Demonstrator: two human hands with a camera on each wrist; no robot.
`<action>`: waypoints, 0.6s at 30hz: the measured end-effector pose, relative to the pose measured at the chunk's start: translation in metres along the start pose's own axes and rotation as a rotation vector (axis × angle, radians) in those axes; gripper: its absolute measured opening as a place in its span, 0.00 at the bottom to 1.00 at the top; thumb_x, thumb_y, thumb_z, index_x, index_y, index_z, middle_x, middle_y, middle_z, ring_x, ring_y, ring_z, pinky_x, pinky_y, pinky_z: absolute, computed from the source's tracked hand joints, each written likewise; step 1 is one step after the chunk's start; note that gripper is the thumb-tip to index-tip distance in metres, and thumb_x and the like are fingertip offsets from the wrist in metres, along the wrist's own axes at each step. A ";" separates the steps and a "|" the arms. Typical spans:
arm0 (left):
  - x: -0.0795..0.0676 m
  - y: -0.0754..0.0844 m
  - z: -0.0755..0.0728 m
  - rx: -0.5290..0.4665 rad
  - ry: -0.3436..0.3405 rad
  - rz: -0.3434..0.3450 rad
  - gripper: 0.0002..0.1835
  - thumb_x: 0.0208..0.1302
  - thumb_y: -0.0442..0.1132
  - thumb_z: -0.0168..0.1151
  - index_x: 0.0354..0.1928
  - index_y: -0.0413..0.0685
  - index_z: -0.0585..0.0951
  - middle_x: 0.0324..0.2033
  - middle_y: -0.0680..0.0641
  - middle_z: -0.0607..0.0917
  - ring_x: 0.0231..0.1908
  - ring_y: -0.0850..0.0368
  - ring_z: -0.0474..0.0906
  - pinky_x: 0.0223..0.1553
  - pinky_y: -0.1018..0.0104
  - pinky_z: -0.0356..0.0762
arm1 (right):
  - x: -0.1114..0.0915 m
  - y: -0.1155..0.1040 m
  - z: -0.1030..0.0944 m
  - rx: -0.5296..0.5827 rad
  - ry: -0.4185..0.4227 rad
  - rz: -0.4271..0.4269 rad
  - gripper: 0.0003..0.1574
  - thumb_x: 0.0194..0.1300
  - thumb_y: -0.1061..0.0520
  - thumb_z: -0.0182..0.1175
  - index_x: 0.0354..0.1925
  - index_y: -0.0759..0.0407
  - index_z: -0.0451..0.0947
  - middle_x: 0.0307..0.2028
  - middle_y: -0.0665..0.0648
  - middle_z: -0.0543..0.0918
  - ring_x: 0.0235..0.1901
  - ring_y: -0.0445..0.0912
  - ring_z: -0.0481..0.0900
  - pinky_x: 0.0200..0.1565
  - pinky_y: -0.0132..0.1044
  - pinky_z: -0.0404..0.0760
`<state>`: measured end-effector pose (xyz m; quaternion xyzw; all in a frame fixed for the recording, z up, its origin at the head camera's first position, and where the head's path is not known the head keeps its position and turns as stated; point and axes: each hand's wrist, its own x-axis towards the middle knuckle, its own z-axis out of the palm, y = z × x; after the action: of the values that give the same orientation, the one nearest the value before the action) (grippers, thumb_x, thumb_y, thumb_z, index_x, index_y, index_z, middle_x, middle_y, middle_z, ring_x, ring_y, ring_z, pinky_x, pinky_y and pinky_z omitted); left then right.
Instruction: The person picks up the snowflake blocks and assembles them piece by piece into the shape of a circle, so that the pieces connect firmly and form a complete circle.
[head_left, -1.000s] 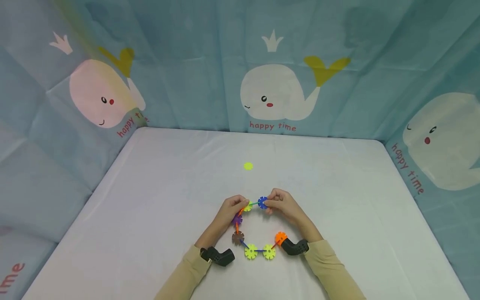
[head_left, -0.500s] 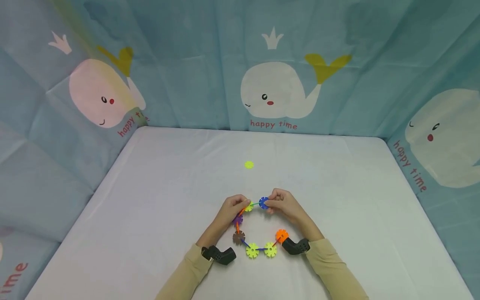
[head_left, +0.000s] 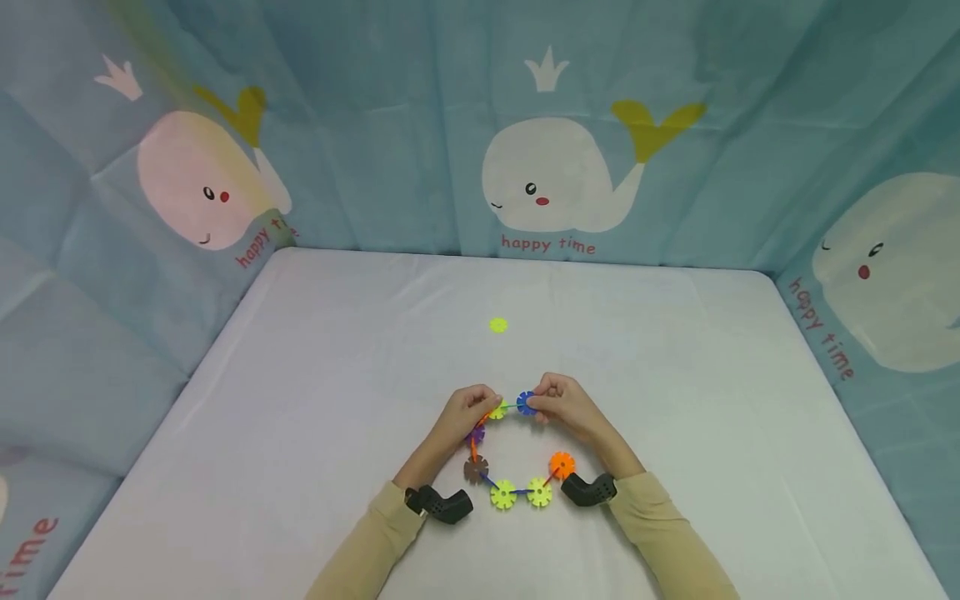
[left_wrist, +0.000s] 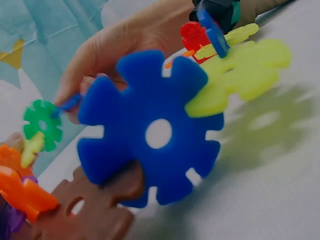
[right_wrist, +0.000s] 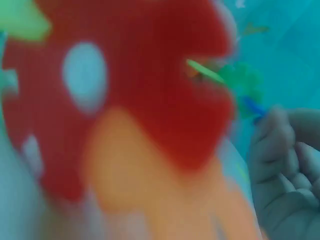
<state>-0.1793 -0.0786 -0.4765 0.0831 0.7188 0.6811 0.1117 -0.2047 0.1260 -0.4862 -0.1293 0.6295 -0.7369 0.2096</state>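
Observation:
A chain of notched plastic snowflake discs curves into an incomplete ring on the table. My left hand [head_left: 463,417] pinches a yellow-green disc [head_left: 498,410] at the ring's far side. Opposite it, my right hand [head_left: 568,410] pinches the blue end disc [head_left: 526,403]; a green disc [left_wrist: 36,131] seen edge-on in the head view links the two. Down the left run purple [head_left: 477,434], orange [head_left: 473,451] and brown discs [head_left: 476,469]. Yellow-green discs [head_left: 503,495] joined by blue ones form the near side. An orange disc [head_left: 562,465] ends the chain, attached to a red disc [right_wrist: 145,85].
A loose yellow-green disc [head_left: 498,325] lies farther back on the white-covered table [head_left: 337,333]. Blue cloth printed with whales [head_left: 555,175] surrounds its back and sides. Black wrist devices [head_left: 588,490] sit close to the chain's near part.

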 end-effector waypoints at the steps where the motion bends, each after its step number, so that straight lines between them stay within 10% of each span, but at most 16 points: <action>1: 0.000 0.000 0.001 0.001 0.004 0.000 0.09 0.62 0.32 0.53 0.27 0.31 0.73 0.19 0.51 0.69 0.24 0.60 0.63 0.28 0.69 0.62 | 0.000 0.000 0.001 0.007 0.011 0.001 0.08 0.58 0.70 0.54 0.26 0.62 0.66 0.19 0.53 0.76 0.17 0.40 0.71 0.23 0.30 0.72; 8: -0.002 0.003 0.003 -0.027 0.026 -0.007 0.11 0.63 0.32 0.53 0.28 0.29 0.73 0.18 0.51 0.68 0.23 0.60 0.62 0.28 0.69 0.62 | -0.002 -0.006 0.002 -0.089 0.033 -0.003 0.08 0.58 0.68 0.57 0.28 0.65 0.66 0.19 0.56 0.75 0.17 0.42 0.71 0.23 0.32 0.72; 13: 0.001 0.000 0.001 -0.062 0.064 -0.032 0.10 0.63 0.34 0.53 0.26 0.34 0.73 0.19 0.52 0.69 0.25 0.59 0.63 0.29 0.68 0.62 | 0.009 -0.019 -0.012 -0.290 -0.066 0.004 0.09 0.62 0.61 0.55 0.33 0.69 0.69 0.22 0.62 0.76 0.20 0.45 0.72 0.25 0.35 0.73; 18: 0.009 -0.017 -0.005 -0.121 0.120 -0.083 0.10 0.62 0.37 0.55 0.24 0.41 0.73 0.20 0.52 0.69 0.24 0.58 0.64 0.29 0.68 0.62 | 0.042 -0.031 -0.030 -0.567 0.018 -0.026 0.10 0.64 0.58 0.54 0.34 0.66 0.73 0.26 0.60 0.78 0.21 0.46 0.70 0.23 0.36 0.70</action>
<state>-0.1889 -0.0814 -0.4941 0.0054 0.6847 0.7217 0.1016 -0.2597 0.1359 -0.4643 -0.1841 0.8106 -0.5353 0.1500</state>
